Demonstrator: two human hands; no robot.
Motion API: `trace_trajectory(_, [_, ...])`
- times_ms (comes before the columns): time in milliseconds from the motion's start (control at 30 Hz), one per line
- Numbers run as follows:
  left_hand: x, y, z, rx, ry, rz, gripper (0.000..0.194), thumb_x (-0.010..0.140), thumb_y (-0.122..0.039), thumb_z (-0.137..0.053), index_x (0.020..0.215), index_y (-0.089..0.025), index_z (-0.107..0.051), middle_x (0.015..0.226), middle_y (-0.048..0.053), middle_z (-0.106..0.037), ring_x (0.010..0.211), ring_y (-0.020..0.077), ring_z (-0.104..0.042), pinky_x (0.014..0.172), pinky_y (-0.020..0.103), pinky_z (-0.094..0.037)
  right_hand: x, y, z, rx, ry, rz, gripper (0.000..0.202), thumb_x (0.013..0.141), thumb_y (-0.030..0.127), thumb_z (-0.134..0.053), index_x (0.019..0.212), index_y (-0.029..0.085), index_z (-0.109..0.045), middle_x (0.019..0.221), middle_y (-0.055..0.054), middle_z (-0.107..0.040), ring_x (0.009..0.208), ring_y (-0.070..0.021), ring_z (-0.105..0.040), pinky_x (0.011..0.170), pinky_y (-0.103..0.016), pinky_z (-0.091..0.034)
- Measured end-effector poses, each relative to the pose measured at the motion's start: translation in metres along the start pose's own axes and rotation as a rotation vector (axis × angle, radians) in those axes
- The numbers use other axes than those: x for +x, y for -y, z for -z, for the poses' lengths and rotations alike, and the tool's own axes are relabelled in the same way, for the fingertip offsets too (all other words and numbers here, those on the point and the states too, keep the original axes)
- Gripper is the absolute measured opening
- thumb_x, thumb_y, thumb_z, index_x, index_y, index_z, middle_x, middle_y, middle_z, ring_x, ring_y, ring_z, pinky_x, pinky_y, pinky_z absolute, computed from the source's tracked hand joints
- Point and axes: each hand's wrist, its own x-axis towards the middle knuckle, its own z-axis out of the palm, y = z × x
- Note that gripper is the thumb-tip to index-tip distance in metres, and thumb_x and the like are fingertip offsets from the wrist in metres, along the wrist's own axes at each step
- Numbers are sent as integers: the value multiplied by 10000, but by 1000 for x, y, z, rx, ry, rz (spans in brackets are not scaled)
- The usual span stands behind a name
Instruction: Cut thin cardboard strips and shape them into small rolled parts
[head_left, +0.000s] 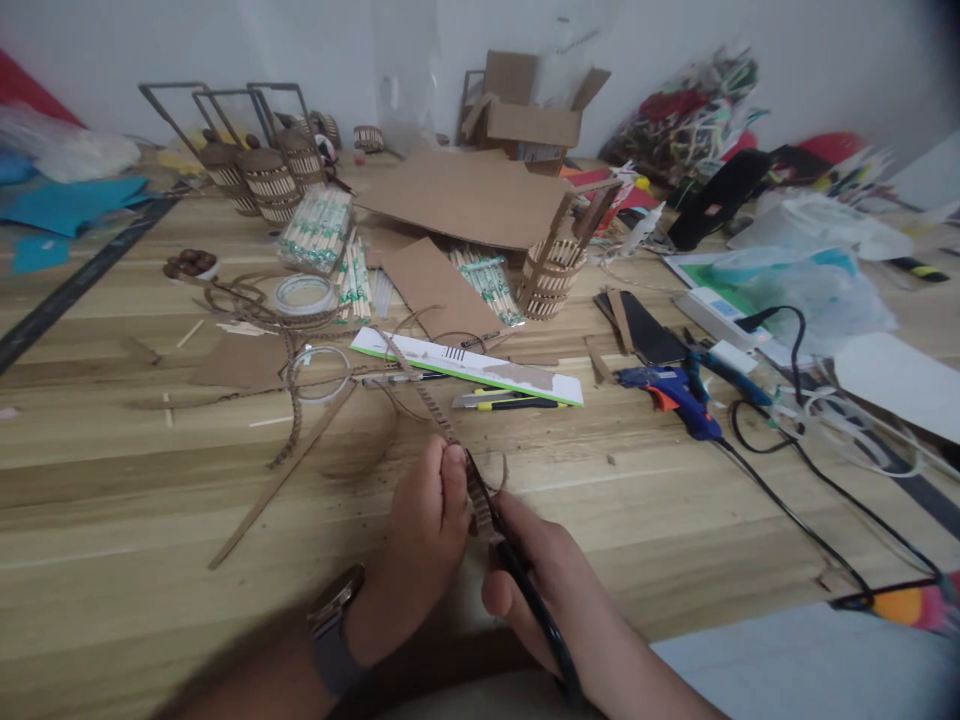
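Observation:
My left hand [431, 510] pinches a narrow strip of corrugated cardboard [435, 408], whose long end runs up and away over a white and green card strip [465, 365]. In my right hand [547, 570] are black-handled scissors [536, 605], their blades pointing up beside my left thumb. The lower end of the cardboard strip lies along the blades; I cannot tell whether they are cutting it. A thin brown curl stands just behind the blades. On my left wrist is a watch.
A blue glue gun [675, 395] with trailing cables lies to the right. Yellow-black cutters [510, 400] sit under the card strip. Tape rolls [306, 295] and cardboard strips spread leftwards. Farther back stand a small stick bucket [553, 278], stick packs [316, 228] and a cardboard box [532, 125].

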Motion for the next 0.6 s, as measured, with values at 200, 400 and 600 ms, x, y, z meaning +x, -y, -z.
trace_trajectory(200, [-3, 2, -1, 50, 2, 9, 274, 980, -327, -300, 716, -262, -333, 605, -34, -454, 548, 181, -462, 545, 303, -317, -2, 7, -1, 20, 15, -26, 567, 873, 745, -416, 905, 193, -543, 634, 23, -530, 529, -114, -419, 485, -240, -322])
trace_trajectory(400, [-4, 6, -2, 44, -19, 6, 280, 992, -320, -321, 717, -266, -335, 608, -34, -433, 544, 185, -444, 538, 307, -291, -2, 9, -5, 87, 8, -12, 667, 848, 802, -340, 947, 185, -572, 738, -34, -637, 610, -149, -521, 538, -258, -396])
trace_trajectory(600, [-4, 8, -3, 50, -17, 40, 290, 995, -329, -318, 711, -268, -320, 597, -37, -401, 542, 188, -427, 536, 314, -275, 4, 13, -3, 105, -1, -61, 562, 860, 745, -443, 770, 198, -534, 646, 4, -569, 579, -128, -461, 533, -244, -399])
